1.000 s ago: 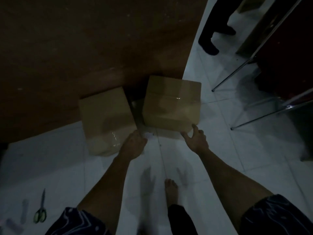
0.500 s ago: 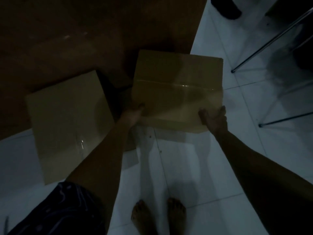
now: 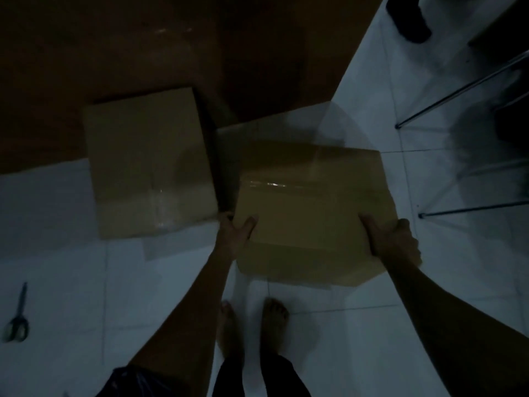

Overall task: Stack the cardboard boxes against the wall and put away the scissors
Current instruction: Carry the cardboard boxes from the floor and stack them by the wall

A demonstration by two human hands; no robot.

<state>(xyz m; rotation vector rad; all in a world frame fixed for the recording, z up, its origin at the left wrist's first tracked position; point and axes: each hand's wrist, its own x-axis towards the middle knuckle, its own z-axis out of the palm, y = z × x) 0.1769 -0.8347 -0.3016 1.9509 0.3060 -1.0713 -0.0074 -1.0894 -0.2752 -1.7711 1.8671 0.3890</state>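
The room is dim. A taped cardboard box (image 3: 309, 207) is off the white tile floor, held between both my hands. My left hand (image 3: 236, 233) grips its near left edge with the thumb on top. At the near right corner, my right hand (image 3: 392, 239) holds it the same way. A second cardboard box (image 3: 148, 164) rests on the floor to the left, its far end at the brown wall (image 3: 143, 53). Scissors (image 3: 18, 316) lie on the tiles at the far left, away from both hands.
Thin metal furniture legs (image 3: 458, 93) stand on the tiles at the right. A dark shoe of another person (image 3: 409, 21) shows at the top right. My bare feet (image 3: 252, 319) are just below the held box.
Both hands closed on the right box and lifted it off the floor, pulling it back from the wall toward me. The left box has not moved.
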